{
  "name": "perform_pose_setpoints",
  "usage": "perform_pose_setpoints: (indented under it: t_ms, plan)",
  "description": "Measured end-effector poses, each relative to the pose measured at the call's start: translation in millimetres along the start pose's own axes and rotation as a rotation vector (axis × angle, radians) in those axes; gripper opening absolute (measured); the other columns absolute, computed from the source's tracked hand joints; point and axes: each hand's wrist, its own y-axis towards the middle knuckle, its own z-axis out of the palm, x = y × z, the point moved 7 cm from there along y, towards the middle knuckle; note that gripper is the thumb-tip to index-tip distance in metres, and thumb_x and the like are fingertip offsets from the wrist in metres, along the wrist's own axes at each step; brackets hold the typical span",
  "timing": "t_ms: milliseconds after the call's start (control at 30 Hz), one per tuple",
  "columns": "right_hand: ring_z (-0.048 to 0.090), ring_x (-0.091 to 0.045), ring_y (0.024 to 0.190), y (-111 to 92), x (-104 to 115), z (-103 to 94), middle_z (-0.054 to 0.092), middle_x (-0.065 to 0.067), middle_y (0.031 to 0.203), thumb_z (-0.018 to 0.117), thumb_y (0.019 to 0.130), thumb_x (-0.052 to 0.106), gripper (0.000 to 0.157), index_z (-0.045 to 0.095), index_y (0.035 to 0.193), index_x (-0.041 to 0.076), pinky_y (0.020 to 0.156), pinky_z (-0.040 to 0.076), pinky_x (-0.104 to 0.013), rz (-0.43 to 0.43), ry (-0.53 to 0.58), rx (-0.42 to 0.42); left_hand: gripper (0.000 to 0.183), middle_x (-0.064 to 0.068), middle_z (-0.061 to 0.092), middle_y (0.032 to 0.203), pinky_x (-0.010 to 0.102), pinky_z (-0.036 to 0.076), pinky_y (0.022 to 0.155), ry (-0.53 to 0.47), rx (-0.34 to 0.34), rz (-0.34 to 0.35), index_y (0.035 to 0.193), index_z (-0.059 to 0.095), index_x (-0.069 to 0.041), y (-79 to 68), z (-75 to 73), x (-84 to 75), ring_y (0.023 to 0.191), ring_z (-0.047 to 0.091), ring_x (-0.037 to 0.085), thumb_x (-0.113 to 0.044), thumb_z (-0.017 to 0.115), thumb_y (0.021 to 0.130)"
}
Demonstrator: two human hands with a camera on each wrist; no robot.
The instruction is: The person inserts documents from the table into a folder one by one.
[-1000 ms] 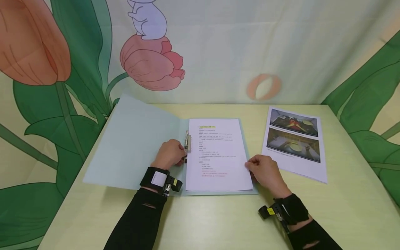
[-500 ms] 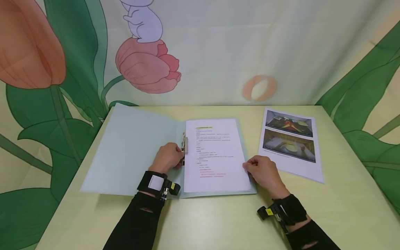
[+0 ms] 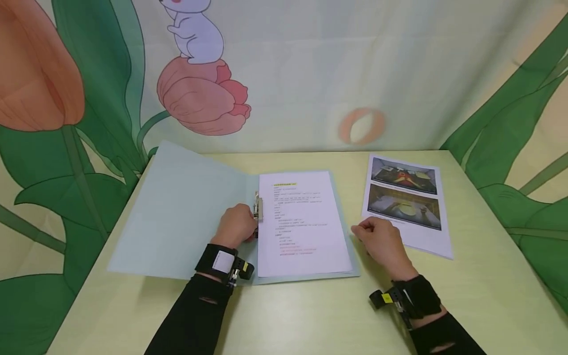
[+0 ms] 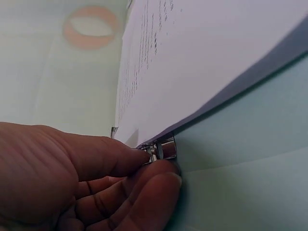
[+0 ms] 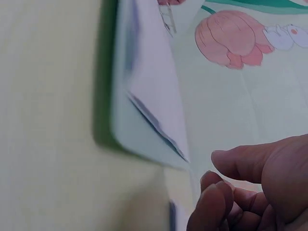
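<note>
Metal clip [image 4: 168, 147] on smooth folder [image 3: 182, 212], left hand [image 3: 234, 226] pinching it; right hand [image 3: 383, 244] empty, loosely curled; flat sheet [image 3: 405, 203] near far-right corner of bench [image 3: 306, 320]

Worktop [image 3: 310, 315]: pale yellow. Printed backdrop [image 3: 301, 74] beyond its far edge: orange tulip [image 3: 40, 69], left; pink tulip [image 3: 199, 101] to its right, rabbit [image 3: 201, 42] seated on top; green leaves [image 3: 501, 123], both sides.
</note>
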Motion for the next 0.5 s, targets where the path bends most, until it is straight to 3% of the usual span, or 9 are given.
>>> perform_pose_setpoints:
  t_ms: [133,300,500]
  plan:
    - [0.056,-0.019,0.053,6,-18,-31.9,0.064,-0.010,0.070,0.061,0.094,0.028,0.026,0.067,0.092,0.004,0.049,0.042,-0.033,0.001,-0.032,-0.065,0.017,0.006,0.062,0.056,0.029,0.039,0.042,0.062,-0.028,0.022,0.074,0.061,-0.004,-2.1,-2.1,-1.4,0.051,0.058,0.020,-0.008,0.054,0.089]
    - [0.055,-0.025,0.066,8,-57,-80.4,0.067,-0.016,0.084,0.058,0.095,0.031,0.032,0.067,0.096,0.000,0.051,0.040,-0.033,0.059,-0.137,-0.174,0.020,0.007,0.062,0.058,0.029,0.040,0.041,0.096,-0.025,0.030,0.074,0.061,-0.003,-0.6,-0.8,-3.4,0.051,0.057,0.020,-0.008,0.052,0.091]
    - [0.056,-0.034,0.073,7,-101,-115.1,0.065,-0.029,0.093,0.056,0.095,0.043,0.055,0.061,0.103,-0.011,0.052,0.039,-0.037,0.171,-0.277,-0.156,0.021,0.007,0.062,0.059,0.029,0.040,0.041,0.082,-0.012,0.048,0.073,0.061,-0.004,0.6,2.2,-9.4,0.051,0.057,0.021,-0.008,0.052,0.091]
